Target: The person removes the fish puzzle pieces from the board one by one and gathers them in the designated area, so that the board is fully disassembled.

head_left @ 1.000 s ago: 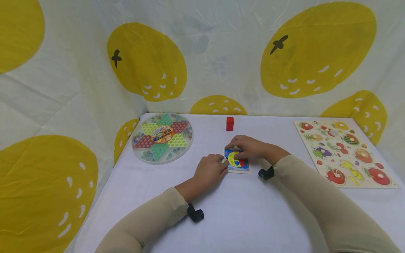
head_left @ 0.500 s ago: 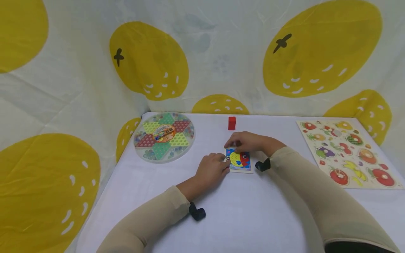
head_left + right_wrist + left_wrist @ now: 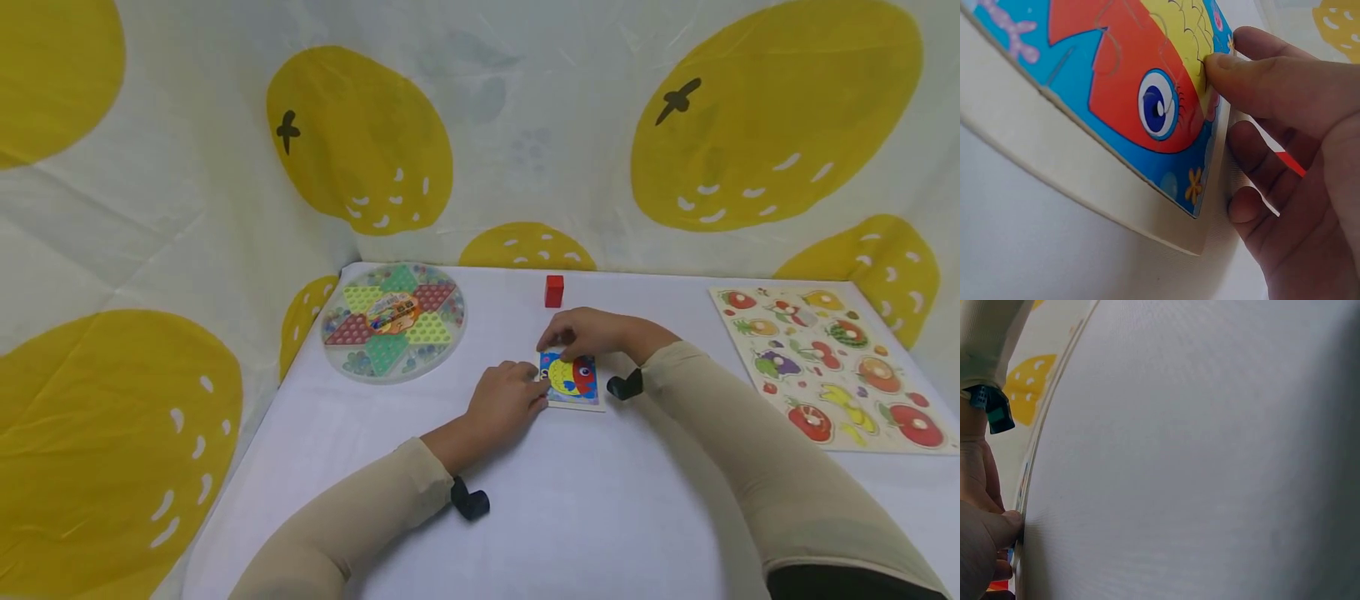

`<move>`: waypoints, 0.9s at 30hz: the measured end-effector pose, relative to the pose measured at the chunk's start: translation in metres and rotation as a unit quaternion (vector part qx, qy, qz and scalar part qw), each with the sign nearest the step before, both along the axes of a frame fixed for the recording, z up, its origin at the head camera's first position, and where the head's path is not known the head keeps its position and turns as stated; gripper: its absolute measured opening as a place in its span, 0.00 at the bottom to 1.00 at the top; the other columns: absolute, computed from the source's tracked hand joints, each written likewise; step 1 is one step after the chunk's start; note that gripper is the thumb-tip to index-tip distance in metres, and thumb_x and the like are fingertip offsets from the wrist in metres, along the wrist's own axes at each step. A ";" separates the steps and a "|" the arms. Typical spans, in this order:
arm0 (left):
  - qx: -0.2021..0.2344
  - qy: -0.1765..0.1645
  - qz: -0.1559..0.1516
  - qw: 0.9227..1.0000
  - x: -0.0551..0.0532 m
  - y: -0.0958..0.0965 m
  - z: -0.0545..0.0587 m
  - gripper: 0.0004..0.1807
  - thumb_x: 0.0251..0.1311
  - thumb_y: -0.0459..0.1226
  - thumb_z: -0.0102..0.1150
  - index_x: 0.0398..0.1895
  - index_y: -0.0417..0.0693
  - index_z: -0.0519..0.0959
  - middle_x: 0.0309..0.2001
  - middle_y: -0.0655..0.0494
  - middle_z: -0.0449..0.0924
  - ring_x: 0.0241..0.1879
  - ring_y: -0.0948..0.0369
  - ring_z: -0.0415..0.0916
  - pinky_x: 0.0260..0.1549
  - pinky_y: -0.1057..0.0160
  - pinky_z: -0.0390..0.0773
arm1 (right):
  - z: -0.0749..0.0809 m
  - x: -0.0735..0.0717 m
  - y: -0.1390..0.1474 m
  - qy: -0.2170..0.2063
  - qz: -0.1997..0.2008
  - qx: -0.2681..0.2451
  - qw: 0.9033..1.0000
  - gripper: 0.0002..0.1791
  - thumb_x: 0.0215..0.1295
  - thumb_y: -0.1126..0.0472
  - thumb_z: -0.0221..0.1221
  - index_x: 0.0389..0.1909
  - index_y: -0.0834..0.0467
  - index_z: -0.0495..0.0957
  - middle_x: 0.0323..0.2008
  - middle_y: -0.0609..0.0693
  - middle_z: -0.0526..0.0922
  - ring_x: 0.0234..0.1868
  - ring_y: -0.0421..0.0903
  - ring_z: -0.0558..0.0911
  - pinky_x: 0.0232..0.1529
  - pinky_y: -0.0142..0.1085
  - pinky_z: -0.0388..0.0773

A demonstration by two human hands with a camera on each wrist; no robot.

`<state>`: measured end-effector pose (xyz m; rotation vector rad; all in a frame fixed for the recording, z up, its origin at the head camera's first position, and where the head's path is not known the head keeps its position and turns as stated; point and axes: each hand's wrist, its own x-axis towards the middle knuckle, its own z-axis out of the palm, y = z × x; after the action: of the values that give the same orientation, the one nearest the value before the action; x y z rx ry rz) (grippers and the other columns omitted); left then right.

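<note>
Square wooden jigsaw puzzle (image 3: 582, 387), red-and-yellow fish (image 3: 1125, 87) on blue, pale-bordered, lies between the curled left hand (image 3: 504, 407) gripping its side and the half-closed right hand (image 3: 591, 331) pinching its far edge. Past the left hand, the round plastic game board (image 3: 386, 356) has an orange label (image 3: 394, 313), unreadable.

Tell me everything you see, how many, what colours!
Table: one, white, centre
Patterned cloth: count unclear, white and yellow, behind table
Fish puzzle: one, red, yellow and blue, table's middle
Block: one, red, beyond the puzzle
Star board: one, clear with multicoloured star, table's left
Marbles: many, mixed colours, inside star board
Fruit board: one, cream with multicoloured fruit, table's right
Wrist gadgets: two, black, one per wrist
Sleeves: two, beige, one per arm
Left hand: one, bare, puzzle's left edge
Right hand: one, bare, its far edge
</note>
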<state>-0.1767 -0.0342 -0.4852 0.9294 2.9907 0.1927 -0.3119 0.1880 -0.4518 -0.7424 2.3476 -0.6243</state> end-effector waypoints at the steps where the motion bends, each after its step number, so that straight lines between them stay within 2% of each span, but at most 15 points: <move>1: 0.000 -0.002 0.001 1.000 0.000 0.000 0.001 0.24 0.74 0.55 0.64 0.70 0.64 0.82 0.65 0.57 0.80 0.63 0.57 0.75 0.57 0.55 0.78 | 0.001 0.000 0.000 -0.001 0.000 -0.001 1.000 0.22 0.68 0.63 0.73 0.59 0.41 0.88 0.55 0.43 0.83 0.56 0.49 0.79 0.60 0.43 0.81; 4: 0.000 -0.006 0.001 1.000 0.000 0.001 0.003 0.24 0.74 0.54 0.64 0.70 0.64 0.82 0.65 0.57 0.80 0.63 0.57 0.75 0.57 0.55 0.78 | 0.001 0.000 0.001 0.000 -0.001 -0.005 1.000 0.21 0.68 0.64 0.73 0.59 0.42 0.88 0.55 0.44 0.83 0.56 0.49 0.79 0.60 0.43 0.81; 11: -0.002 0.009 -0.006 1.000 -0.002 0.001 -0.002 0.23 0.75 0.54 0.64 0.69 0.64 0.83 0.65 0.57 0.81 0.62 0.57 0.76 0.55 0.55 0.79 | -0.001 0.002 0.000 0.002 -0.004 -0.014 1.000 0.21 0.68 0.65 0.73 0.58 0.43 0.88 0.53 0.43 0.83 0.55 0.49 0.78 0.58 0.42 0.81; 15: -0.008 0.004 -0.004 1.000 -0.003 0.002 -0.001 0.24 0.74 0.54 0.64 0.70 0.64 0.83 0.65 0.57 0.80 0.62 0.57 0.76 0.55 0.55 0.79 | 0.000 0.003 -0.002 0.000 -0.012 -0.012 1.000 0.20 0.68 0.65 0.73 0.57 0.43 0.88 0.52 0.44 0.83 0.54 0.50 0.79 0.57 0.41 0.82; 27: -0.006 0.003 -0.005 1.000 -0.002 0.002 0.003 0.23 0.74 0.52 0.65 0.69 0.63 0.83 0.64 0.56 0.81 0.60 0.57 0.77 0.53 0.55 0.79 | -0.004 0.005 -0.004 -0.006 -0.010 -0.027 1.000 0.19 0.69 0.67 0.70 0.57 0.46 0.85 0.52 0.45 0.83 0.55 0.51 0.77 0.63 0.46 0.78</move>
<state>-0.1788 -0.0326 -0.4826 0.9454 2.9890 0.1718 -0.3071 0.1838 -0.4559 -0.7373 2.3384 -0.7003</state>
